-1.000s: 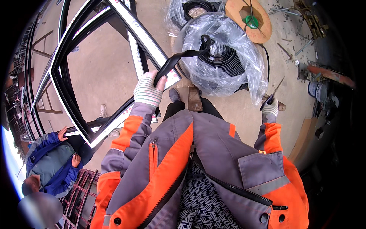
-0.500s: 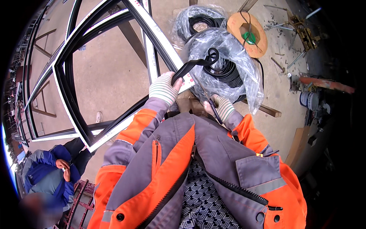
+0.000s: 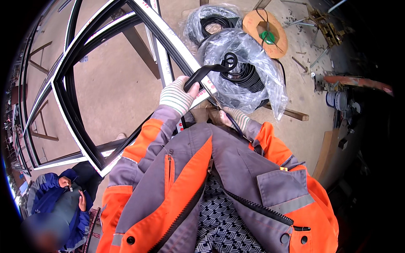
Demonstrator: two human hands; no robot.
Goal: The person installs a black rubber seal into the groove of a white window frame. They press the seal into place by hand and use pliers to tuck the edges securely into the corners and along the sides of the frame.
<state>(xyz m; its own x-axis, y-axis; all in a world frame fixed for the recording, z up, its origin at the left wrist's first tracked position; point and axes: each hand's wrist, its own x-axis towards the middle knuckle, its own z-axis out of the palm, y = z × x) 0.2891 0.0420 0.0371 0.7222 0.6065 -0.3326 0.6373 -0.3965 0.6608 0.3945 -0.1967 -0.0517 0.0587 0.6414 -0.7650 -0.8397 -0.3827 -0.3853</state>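
In striped knit gloves, both of my hands are at the near right corner of a white-and-black window frame (image 3: 185, 53). My left hand (image 3: 176, 97) is closed round a black rubber seal strip (image 3: 207, 71) at that corner. The strip's free end stretches right and curls into a loop over a bagged coil. In my right hand (image 3: 237, 118), just below the corner, is a pair of scissors (image 3: 216, 100) with dark handles. Its blades point up and left to the frame corner, close to the strip. Part of the handles is hidden by my fingers.
Coils of black rubber strip (image 3: 249, 79) lie in clear plastic bags (image 3: 276, 95) beyond my right hand. Behind them is a tan reel disc (image 3: 278, 40). Wooden beams (image 3: 291, 113) lie underneath. At lower left stands another person (image 3: 55, 202) in a blue jacket.
My view has shifted slightly. The scissors' blades have come nearer the frame corner with my right hand. My left hand keeps its grip on the strip. The other person's hands have moved apart.
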